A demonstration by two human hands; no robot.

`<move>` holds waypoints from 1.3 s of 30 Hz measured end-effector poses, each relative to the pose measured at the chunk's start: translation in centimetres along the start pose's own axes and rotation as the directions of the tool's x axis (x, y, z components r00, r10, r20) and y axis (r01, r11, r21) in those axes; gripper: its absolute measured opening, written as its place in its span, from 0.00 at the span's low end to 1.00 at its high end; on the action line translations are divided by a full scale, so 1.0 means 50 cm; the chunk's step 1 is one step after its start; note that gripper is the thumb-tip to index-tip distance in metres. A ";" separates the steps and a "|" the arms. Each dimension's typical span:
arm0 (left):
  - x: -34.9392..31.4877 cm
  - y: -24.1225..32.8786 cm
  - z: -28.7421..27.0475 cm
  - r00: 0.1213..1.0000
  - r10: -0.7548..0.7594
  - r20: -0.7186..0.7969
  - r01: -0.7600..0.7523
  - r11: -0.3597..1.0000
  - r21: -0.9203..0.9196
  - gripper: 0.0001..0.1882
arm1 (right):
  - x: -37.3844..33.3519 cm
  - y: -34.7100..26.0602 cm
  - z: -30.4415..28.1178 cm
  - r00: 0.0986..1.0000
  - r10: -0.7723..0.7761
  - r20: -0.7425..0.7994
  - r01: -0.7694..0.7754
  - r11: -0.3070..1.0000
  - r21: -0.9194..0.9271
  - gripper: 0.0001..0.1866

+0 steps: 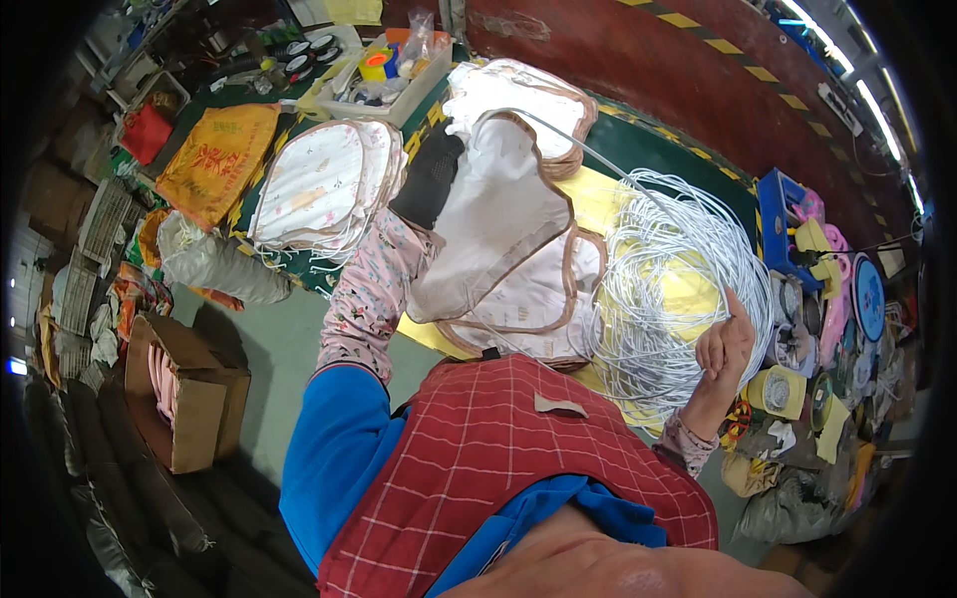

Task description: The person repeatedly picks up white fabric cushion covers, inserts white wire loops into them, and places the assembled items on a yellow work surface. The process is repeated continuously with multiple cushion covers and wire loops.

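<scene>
My left hand (429,177), in a dark glove, grips the edge of a white fabric piece (498,204) with brown binding, held raised and tilted. From the top of this piece a white cord (588,149) stretches right and down toward my right hand (726,344). That hand is bare, its index finger pointing up and the other fingers curled around the cord. It hovers over the right side of a large loose heap of white cords (663,369). Under the raised piece lie more bound fabric pieces (558,344), partly covered.
Stacks of printed fabric pieces lie at the left (324,184) and far side (538,85) of the green table. An orange bag (214,159) and a plastic bin (414,95) stand beyond. A cardboard box (214,399) is on the floor. A blue crate (783,214) stands right.
</scene>
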State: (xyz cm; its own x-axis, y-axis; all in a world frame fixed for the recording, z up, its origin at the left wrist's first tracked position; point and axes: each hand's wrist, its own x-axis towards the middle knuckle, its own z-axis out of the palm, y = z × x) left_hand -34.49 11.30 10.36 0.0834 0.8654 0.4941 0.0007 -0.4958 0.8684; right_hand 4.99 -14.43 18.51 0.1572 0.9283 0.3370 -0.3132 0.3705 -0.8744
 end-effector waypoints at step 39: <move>-0.024 0.292 0.149 0.846 0.419 0.329 -0.526 0.558 0.641 0.17 | 0.122 0.044 0.130 0.965 0.166 0.205 0.007 0.760 -0.650 0.11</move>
State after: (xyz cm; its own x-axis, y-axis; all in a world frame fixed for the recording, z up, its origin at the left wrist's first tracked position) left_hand -27.17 2.45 22.14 0.3985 0.5007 0.7685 0.5958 -0.7783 0.1981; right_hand -0.81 -7.77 20.92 -0.0919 0.9635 0.2514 0.3717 0.2674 -0.8890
